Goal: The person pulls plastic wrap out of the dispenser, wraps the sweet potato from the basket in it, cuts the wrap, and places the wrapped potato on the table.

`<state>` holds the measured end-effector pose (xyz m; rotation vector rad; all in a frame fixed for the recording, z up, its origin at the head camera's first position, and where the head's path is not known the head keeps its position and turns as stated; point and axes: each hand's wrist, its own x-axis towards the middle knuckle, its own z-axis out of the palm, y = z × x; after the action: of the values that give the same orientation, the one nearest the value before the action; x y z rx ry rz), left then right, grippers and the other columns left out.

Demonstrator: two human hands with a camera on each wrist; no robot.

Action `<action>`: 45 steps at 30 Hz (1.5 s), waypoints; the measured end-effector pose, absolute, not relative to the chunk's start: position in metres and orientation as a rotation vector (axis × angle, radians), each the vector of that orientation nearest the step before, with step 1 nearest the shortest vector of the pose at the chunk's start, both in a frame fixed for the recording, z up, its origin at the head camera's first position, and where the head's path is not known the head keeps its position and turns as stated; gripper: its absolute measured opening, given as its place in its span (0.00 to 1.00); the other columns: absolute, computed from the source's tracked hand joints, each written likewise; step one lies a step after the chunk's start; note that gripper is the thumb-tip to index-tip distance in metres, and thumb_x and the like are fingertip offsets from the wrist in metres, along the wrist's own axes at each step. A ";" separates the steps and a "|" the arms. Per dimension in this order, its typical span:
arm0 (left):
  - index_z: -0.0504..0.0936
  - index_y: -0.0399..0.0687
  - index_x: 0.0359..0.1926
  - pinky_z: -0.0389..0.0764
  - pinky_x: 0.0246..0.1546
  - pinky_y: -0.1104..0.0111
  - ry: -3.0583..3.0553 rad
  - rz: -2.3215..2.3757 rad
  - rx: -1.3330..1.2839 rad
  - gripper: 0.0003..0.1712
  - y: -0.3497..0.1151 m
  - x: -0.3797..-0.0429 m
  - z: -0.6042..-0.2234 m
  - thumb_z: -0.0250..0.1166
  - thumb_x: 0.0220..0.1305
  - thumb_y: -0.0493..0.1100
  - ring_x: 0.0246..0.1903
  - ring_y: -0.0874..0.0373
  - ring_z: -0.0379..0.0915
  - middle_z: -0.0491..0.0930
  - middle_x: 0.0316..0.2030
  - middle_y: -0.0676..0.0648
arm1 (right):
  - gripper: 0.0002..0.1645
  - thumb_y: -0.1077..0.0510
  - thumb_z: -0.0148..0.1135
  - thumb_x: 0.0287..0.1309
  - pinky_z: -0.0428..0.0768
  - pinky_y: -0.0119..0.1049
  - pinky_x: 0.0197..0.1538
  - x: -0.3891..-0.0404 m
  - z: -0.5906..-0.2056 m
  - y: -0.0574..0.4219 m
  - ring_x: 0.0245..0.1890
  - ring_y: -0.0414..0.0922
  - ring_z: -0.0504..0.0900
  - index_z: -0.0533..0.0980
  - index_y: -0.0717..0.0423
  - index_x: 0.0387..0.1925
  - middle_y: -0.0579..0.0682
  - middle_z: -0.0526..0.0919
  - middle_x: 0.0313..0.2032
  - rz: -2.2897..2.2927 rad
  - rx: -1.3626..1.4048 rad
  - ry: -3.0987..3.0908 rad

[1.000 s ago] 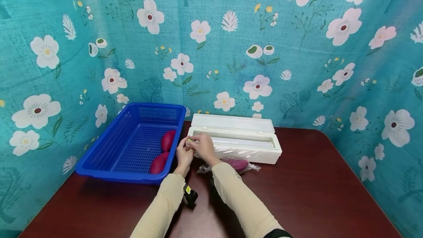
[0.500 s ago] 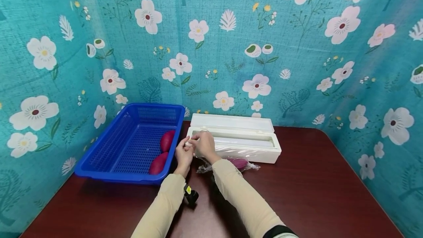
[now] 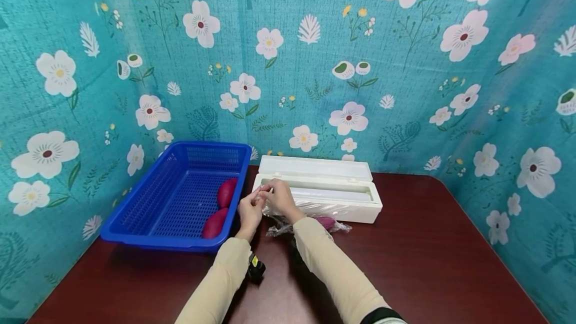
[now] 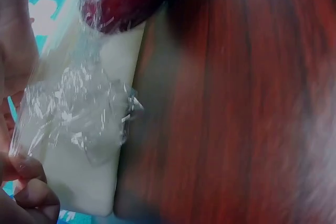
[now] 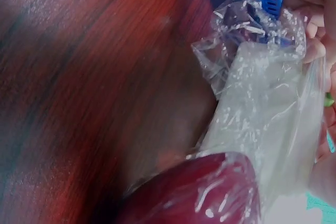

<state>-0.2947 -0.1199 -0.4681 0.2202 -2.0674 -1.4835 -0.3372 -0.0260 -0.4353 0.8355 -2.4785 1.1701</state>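
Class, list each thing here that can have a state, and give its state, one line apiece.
White box: open, with a roll inside
Lid: folded back
Clear film: crumpled in places, over the box's front
Dark red item by the box: covered by film
Blue basket: upright, uncovered
Two red items in the basket: no film visible on them
Left hand: pinches the film
Right hand: fingertips at the left hand's; grip unclear

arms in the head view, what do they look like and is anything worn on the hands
Both arms wear long, plain beige sleeves; the left hand and right hand show no gloves. A small black device with a yellow patch sits at the left wrist. A black band circles the right sleeve near the picture's bottom edge.
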 end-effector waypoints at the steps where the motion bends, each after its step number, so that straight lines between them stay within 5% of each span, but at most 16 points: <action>1: 0.80 0.35 0.44 0.68 0.20 0.73 -2.079 -1.464 0.212 0.20 -0.120 -0.294 -0.468 0.63 0.46 0.25 0.17 0.63 0.68 0.79 0.19 0.42 | 0.04 0.64 0.66 0.46 0.71 0.28 0.27 -0.338 -0.437 -0.026 0.24 0.42 0.75 0.80 0.64 0.24 0.52 0.80 0.25 1.172 0.852 -2.467; 15: 0.82 0.35 0.36 0.68 0.20 0.65 -2.124 -1.275 0.102 0.15 -0.117 -0.293 -0.465 0.65 0.41 0.25 0.15 0.59 0.67 0.75 0.13 0.46 | 0.05 0.60 0.67 0.44 0.68 0.27 0.26 -0.341 -0.443 -0.016 0.21 0.38 0.71 0.80 0.59 0.23 0.48 0.80 0.26 0.992 0.875 -2.495; 30: 0.80 0.34 0.39 0.68 0.25 0.60 -2.141 -1.148 0.086 0.18 -0.126 -0.290 -0.467 0.67 0.42 0.26 0.19 0.52 0.67 0.70 0.15 0.45 | 0.06 0.58 0.66 0.46 0.71 0.34 0.34 -0.345 -0.436 0.011 0.28 0.44 0.72 0.80 0.58 0.23 0.47 0.78 0.25 0.979 0.920 -2.523; 45: 0.78 0.39 0.36 0.70 0.27 0.59 -2.174 -1.147 0.124 0.16 -0.115 -0.293 -0.470 0.66 0.42 0.25 0.21 0.50 0.71 0.75 0.18 0.43 | 0.05 0.61 0.67 0.45 0.72 0.32 0.32 -0.346 -0.441 0.034 0.26 0.43 0.74 0.80 0.60 0.23 0.49 0.79 0.25 1.073 0.928 -2.520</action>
<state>-0.2929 -0.1155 -0.4698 0.1244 -2.1741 -1.1467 -0.3461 0.0336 -0.4412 0.9285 -2.5201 1.0727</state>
